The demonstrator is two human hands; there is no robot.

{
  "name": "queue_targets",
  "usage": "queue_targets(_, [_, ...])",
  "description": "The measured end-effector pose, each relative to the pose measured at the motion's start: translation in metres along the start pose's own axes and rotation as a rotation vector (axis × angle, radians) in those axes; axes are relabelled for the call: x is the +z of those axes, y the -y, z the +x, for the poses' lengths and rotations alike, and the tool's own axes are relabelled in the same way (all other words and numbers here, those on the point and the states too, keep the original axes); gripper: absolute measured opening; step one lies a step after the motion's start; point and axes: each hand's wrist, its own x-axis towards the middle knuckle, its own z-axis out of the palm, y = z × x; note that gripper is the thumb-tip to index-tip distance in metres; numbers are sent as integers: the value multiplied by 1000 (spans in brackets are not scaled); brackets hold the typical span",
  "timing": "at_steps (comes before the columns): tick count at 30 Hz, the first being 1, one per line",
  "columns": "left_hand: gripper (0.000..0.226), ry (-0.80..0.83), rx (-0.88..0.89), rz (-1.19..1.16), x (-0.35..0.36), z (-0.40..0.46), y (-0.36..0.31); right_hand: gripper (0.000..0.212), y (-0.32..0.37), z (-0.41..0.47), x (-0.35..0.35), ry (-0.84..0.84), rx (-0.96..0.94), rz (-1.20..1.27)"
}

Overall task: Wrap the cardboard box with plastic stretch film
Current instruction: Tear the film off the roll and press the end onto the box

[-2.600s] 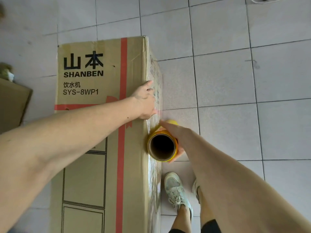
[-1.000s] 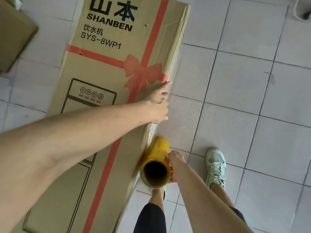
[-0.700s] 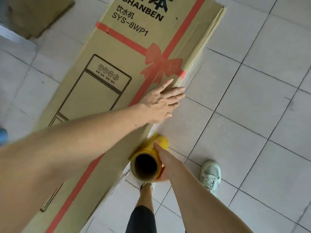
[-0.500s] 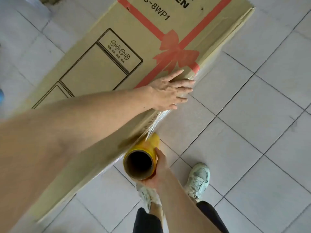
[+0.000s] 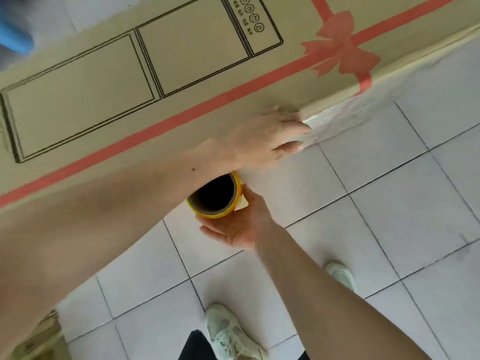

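A tall cardboard box [image 5: 181, 81] with a red ribbon print and a line drawing fills the upper part of the view. Clear stretch film [image 5: 345, 113] clings to its side face at the right. My left hand [image 5: 267, 136] presses flat with straight fingers on the box edge, over the film. Just below it sits the yellow stretch film roll [image 5: 215, 198], its dark hollow core facing me. My right hand [image 5: 239, 224] cups the roll from below and the right, fingers curled around it.
White tiled floor [image 5: 389, 203] spreads to the right and below. My two feet in white sneakers [image 5: 231, 333] stand at the bottom. Another piece of cardboard [image 5: 39, 339] shows at the bottom left, a blue object [image 5: 15, 35] at the top left.
The view has swung round the box, which now lies across the top. My left hand stays pressed on the edge; the roll has come closer under my left wrist.
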Motion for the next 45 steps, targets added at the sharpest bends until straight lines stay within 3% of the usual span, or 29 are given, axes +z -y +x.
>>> queue_targets(4, [35,-214,-220,-299,-11,-34,3,81,19,-4,-14,-77,-2,-384])
queue_targets(8, [51,-304,-248,-359,-16,-55,6,87,36,-1,-29,-71,0,-643])
queue_targets(13, [77,-271,-303,-263,-15,-77,-1,104,59,11,-47,-21,-10,-994])
queue_targets(18, [71,-324,-294,-110,4,-89,-6,110,76,21,-56,53,-148,-1308])
queue_targets(23, [67,-468,-376,64,19,-94,-12,89,83,23,-59,3,-593,-1506])
queue_targets(27, [60,-500,-545,124,28,-97,-21,54,88,18,-57,26,-935,-1569])
queue_targets(31, [58,-512,-564,53,33,-101,-22,18,109,8,-55,-19,-1728,-1844])
queue_targets(32, [59,-509,-561,38,33,-102,-21,16,112,1,-50,19,-1897,-1841])
queue_targets(34, [59,-479,-553,41,32,-103,-20,36,118,-10,-40,28,-2122,-1854])
queue_targets(37, [55,-458,-521,89,33,-103,-17,44,120,-15,-21,44,-2189,-1958])
queue_targets(41, [51,-453,-487,56,33,-104,-15,18,129,-3,-7,237,-2198,-1865])
queue_targets(45, [42,-464,-424,63,35,-103,-12,8,132,9,-7,266,-2223,-1710])
